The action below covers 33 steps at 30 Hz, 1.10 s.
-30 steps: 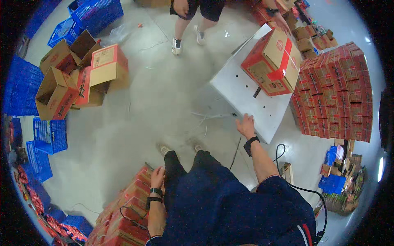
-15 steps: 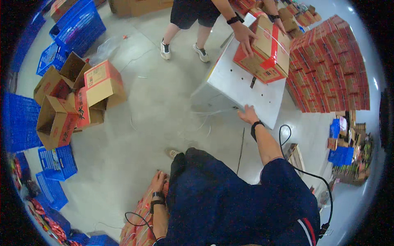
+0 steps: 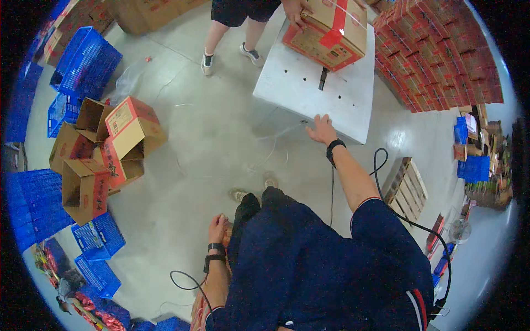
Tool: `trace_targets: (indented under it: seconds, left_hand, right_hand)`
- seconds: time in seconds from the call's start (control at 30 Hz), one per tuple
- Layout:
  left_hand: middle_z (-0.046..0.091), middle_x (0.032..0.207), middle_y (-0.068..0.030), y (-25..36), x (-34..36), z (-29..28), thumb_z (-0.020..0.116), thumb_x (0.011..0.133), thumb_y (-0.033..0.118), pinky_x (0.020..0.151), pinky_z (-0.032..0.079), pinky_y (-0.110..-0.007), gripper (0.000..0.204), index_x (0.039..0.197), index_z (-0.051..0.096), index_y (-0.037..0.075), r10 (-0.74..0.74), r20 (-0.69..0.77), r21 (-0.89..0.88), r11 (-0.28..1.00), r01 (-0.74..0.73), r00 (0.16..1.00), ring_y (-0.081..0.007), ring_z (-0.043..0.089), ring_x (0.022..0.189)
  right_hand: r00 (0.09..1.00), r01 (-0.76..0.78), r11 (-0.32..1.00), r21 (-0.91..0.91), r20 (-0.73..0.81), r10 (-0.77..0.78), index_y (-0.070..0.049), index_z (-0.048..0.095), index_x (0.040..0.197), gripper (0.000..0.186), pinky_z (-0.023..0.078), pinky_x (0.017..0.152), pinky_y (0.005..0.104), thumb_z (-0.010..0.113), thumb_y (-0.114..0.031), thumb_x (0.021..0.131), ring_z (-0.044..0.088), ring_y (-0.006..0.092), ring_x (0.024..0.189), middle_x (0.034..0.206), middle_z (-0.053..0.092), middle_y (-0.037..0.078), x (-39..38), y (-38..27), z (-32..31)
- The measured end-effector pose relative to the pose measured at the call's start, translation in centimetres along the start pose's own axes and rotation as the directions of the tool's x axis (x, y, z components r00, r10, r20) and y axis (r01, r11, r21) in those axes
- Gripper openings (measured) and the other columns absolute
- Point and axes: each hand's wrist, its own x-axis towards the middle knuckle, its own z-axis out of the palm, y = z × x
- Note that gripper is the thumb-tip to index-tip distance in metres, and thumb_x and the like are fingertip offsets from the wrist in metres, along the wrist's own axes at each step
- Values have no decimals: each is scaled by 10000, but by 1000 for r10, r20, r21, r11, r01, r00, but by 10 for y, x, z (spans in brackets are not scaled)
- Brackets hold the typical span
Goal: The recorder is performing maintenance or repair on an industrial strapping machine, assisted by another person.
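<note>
One right hand [image 3: 321, 131] (fingers forward) on table [image 3: 309, 91].

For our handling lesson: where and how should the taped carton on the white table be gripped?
Probably two-handed, palms on opposite side faces of the carton. It sits flat on the table, too broad for one hand. Come from the near side; another person's hand already holds the far corner.

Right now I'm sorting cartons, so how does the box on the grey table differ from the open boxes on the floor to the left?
The box on the grey table is shut and strapped with a red band; the open boxes on the floor gape with flaps up. It is steadied by another person's hand; those on the floor lie tumbled, untouched. It stands alone on the grey table; they huddle together. All are brown cardboard with red print.
</note>
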Motion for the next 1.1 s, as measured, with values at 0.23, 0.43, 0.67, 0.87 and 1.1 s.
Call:
trace_targets:
  seconds: [0.23, 0.43, 0.67, 0.87, 1.1]
  left_hand:
    - [621, 932, -81, 33, -25, 40, 543, 888, 245, 625, 471, -227, 379, 1163, 533, -14, -87, 18, 155, 984, 83, 996, -114, 574, 747]
    - [626, 968, -89, 34, -42, 56, 541, 891, 302, 686, 468, -253, 418, 1175, 542, -4, 25, -38, 305, 952, -13, 999, -132, 579, 829]
    - [624, 959, -89, 15, -35, 25, 533, 900, 306, 710, 480, -260, 409, 1156, 548, -13, -4, -74, 197, 980, 19, 997, -158, 596, 887]
    - [631, 980, -64, 27, -28, 18, 562, 890, 379, 719, 485, -293, 411, 1135, 544, 50, -19, -92, 172, 985, 35, 996, -161, 594, 882]
    - [632, 985, -48, 52, 12, 0, 574, 886, 361, 710, 469, -271, 401, 1148, 539, 60, -64, 68, 294, 955, 42, 996, -132, 588, 885]
  right_hand:
    - [990, 9, 999, -47, -142, -15, 2, 350, 1273, 636, 428, 889, 488, 569, -342, 785, 422, 450, 1097, 1266, 310, 323, -7, -12, 8]
    - [981, 50, 998, -35, -186, -56, -1, 365, 1261, 598, 449, 862, 484, 562, -261, 760, 427, 458, 1090, 1239, 339, 324, -12, -14, 9]
    - [994, 81, 996, 22, -74, -79, -46, 378, 1275, 573, 456, 858, 500, 548, -240, 764, 395, 469, 1147, 1296, 318, 307, -27, -25, -13]
    - [961, 115, 993, 7, -252, -110, -30, 420, 1260, 572, 412, 912, 510, 582, -214, 743, 374, 520, 1156, 1298, 305, 357, -11, -8, 14]
    - [975, 69, 983, 172, -219, -30, -83, 357, 1345, 625, 284, 1045, 514, 553, -188, 762, 223, 503, 1286, 1417, 203, 300, -20, 0, 24]
